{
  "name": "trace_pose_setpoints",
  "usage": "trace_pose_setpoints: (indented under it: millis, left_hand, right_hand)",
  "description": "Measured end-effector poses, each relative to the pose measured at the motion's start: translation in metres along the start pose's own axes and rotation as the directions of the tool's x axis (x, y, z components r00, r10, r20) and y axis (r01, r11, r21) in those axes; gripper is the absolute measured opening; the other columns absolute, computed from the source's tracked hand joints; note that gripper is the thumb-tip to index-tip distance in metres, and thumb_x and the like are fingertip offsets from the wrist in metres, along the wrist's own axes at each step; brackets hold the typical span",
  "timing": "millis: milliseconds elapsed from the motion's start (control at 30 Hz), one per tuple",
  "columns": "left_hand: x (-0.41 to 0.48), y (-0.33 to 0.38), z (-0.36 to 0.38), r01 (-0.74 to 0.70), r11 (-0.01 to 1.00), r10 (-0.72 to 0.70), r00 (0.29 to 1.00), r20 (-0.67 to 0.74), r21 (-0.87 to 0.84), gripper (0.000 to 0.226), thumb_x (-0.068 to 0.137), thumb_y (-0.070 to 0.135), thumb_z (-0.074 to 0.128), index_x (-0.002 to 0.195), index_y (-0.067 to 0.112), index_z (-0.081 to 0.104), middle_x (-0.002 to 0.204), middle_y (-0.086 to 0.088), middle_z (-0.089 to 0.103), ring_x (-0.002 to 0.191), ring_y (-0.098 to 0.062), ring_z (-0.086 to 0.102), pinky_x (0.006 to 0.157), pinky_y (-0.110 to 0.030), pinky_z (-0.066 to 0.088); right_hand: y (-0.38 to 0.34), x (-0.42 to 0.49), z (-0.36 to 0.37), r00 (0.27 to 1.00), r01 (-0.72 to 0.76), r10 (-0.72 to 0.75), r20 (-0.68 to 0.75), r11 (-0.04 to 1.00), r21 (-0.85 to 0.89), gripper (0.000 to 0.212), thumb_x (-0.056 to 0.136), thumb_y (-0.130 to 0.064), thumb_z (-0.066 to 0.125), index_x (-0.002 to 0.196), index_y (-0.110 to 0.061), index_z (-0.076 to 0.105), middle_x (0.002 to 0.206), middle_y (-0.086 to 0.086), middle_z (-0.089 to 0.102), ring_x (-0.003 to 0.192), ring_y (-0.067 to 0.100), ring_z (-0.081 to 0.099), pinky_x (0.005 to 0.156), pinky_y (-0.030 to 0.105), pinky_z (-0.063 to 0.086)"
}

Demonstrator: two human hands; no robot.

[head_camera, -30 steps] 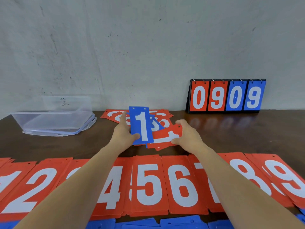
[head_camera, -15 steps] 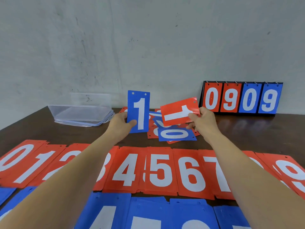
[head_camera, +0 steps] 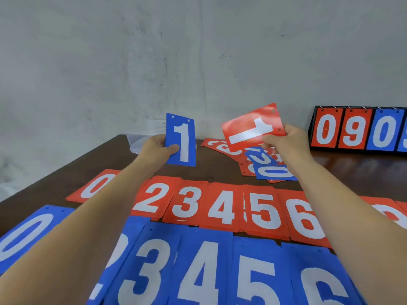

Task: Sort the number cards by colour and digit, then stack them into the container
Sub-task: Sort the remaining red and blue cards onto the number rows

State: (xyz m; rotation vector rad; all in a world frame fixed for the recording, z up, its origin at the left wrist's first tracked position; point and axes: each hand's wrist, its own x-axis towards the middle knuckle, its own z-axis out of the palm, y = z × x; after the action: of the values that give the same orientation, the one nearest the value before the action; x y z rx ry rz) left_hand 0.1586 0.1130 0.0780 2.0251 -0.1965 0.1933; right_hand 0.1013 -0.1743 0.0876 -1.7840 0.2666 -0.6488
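Observation:
My left hand [head_camera: 156, 149] holds a blue card with a white 1 [head_camera: 181, 139] upright above the table. My right hand [head_camera: 284, 142] pinches a red card with a white 1 [head_camera: 253, 126], turned sideways and lifted. Below them lies an unsorted heap of red and blue cards [head_camera: 259, 164], a blue 0 on top. A row of red piles [head_camera: 222, 205] runs 0 to 6 and beyond. Closer to me sits a row of blue piles [head_camera: 198, 271]. The clear plastic container [head_camera: 135, 142] is mostly hidden behind my left hand.
A black flip scoreboard [head_camera: 361, 130] reading 0 9 0 and a cut-off digit stands at the back right against the grey wall. The dark wooden table [head_camera: 352, 172] ends at the left, where its edge runs diagonally.
My right hand took the red 1 from the heap and raised it. Both cards are now held higher, and the view has swung left and down, showing more of the blue row.

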Motion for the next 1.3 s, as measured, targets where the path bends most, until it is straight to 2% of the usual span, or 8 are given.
trace_pose_setpoints:
  millis: [300, 400, 500, 700, 867, 1100, 1200, 1300]
  left_hand:
    - [-0.016, -0.040, -0.119, 0.063, 0.995, -0.061, 0.998, 0.026, -0.072, 0.014, 0.094, 0.014, 0.059, 0.106, 0.012, 0.065, 0.104, -0.008, 0.072, 0.091, -0.024, 0.070, 0.089, -0.043, 0.055]
    - [-0.022, -0.059, -0.158, 0.092, 0.993, -0.090, 0.995, 0.040, -0.073, 0.015, 0.095, 0.019, 0.060, 0.108, 0.012, 0.065, 0.102, -0.008, 0.073, 0.085, -0.024, 0.072, 0.079, -0.039, 0.058]
    - [-0.034, -0.076, -0.190, 0.106, 0.991, -0.099, 0.992, 0.076, -0.087, 0.020, 0.096, 0.021, 0.059, 0.111, 0.009, 0.065, 0.099, -0.005, 0.073, 0.082, -0.020, 0.072, 0.068, -0.031, 0.055]
    - [-0.076, -0.107, -0.232, 0.153, 0.986, -0.133, 0.963, 0.233, -0.069, 0.026, 0.092, 0.023, 0.065, 0.100, -0.002, 0.068, 0.093, -0.012, 0.075, 0.088, -0.030, 0.072, 0.083, -0.042, 0.057]
    - [-0.105, -0.124, -0.242, 0.223, 0.973, -0.189, 0.923, 0.335, -0.066, 0.015, 0.091, 0.012, 0.065, 0.077, 0.009, 0.066, 0.087, -0.005, 0.076, 0.079, -0.018, 0.073, 0.067, -0.028, 0.055]
    - [-0.127, -0.132, -0.240, 0.246, 0.969, -0.224, 0.902, 0.368, -0.013, 0.015, 0.088, 0.010, 0.069, 0.075, 0.005, 0.062, 0.070, -0.001, 0.070, 0.047, -0.003, 0.061, 0.040, -0.013, 0.041]
    - [-0.130, -0.135, -0.236, 0.239, 0.970, -0.240, 0.904, 0.353, 0.047, 0.020, 0.084, 0.017, 0.074, 0.075, 0.006, 0.061, 0.088, -0.001, 0.073, 0.076, -0.008, 0.069, 0.052, -0.019, 0.052]
    - [-0.129, -0.142, -0.228, 0.170, 0.967, -0.223, 0.924, 0.309, 0.190, 0.031, 0.081, 0.023, 0.077, 0.067, 0.009, 0.054, 0.073, 0.004, 0.068, 0.071, -0.008, 0.066, 0.059, -0.024, 0.054]
  right_hand:
    - [-0.046, -0.060, 0.083, 0.998, 0.046, -0.040, -0.050, 0.992, 0.116, 0.005, 0.083, -0.003, 0.069, 0.079, -0.002, 0.066, 0.072, 0.011, 0.065, 0.052, 0.007, 0.060, 0.046, 0.011, 0.047]
    - [-0.053, -0.083, 0.114, 0.996, 0.054, -0.046, -0.077, 0.993, 0.102, 0.015, 0.082, -0.003, 0.067, 0.070, -0.010, 0.065, 0.057, -0.002, 0.062, 0.042, -0.002, 0.055, 0.044, 0.009, 0.040]
    - [-0.058, -0.109, 0.139, 0.996, 0.020, -0.012, -0.093, 0.996, 0.085, 0.016, 0.087, -0.009, 0.066, 0.073, -0.017, 0.064, 0.071, -0.002, 0.066, 0.044, -0.005, 0.058, 0.041, 0.009, 0.038]
    - [-0.066, -0.164, 0.172, 0.999, -0.024, 0.025, -0.029, 0.998, 0.053, 0.009, 0.092, -0.009, 0.061, 0.083, -0.008, 0.064, 0.070, 0.005, 0.067, 0.040, 0.004, 0.058, 0.039, 0.013, 0.040]
    - [-0.067, -0.184, 0.195, 0.996, -0.066, 0.068, 0.050, 0.997, -0.039, 0.007, 0.092, -0.003, 0.059, 0.090, -0.004, 0.065, 0.077, 0.008, 0.069, 0.047, 0.012, 0.061, 0.056, 0.026, 0.052]
    - [-0.069, -0.196, 0.213, 0.984, -0.122, 0.143, 0.104, 0.975, -0.187, 0.015, 0.094, -0.001, 0.054, 0.104, -0.009, 0.060, 0.091, 0.004, 0.066, 0.061, 0.007, 0.058, 0.046, 0.015, 0.040]
    - [-0.068, -0.192, 0.218, 0.984, -0.127, 0.151, 0.098, 0.968, -0.216, 0.019, 0.094, -0.002, 0.054, 0.110, -0.009, 0.061, 0.095, 0.003, 0.065, 0.065, 0.006, 0.058, 0.052, 0.017, 0.040]
    - [-0.068, -0.186, 0.225, 0.985, -0.118, 0.142, 0.099, 0.969, -0.216, 0.021, 0.093, 0.000, 0.055, 0.111, -0.007, 0.061, 0.096, 0.005, 0.065, 0.064, 0.006, 0.057, 0.048, 0.015, 0.038]
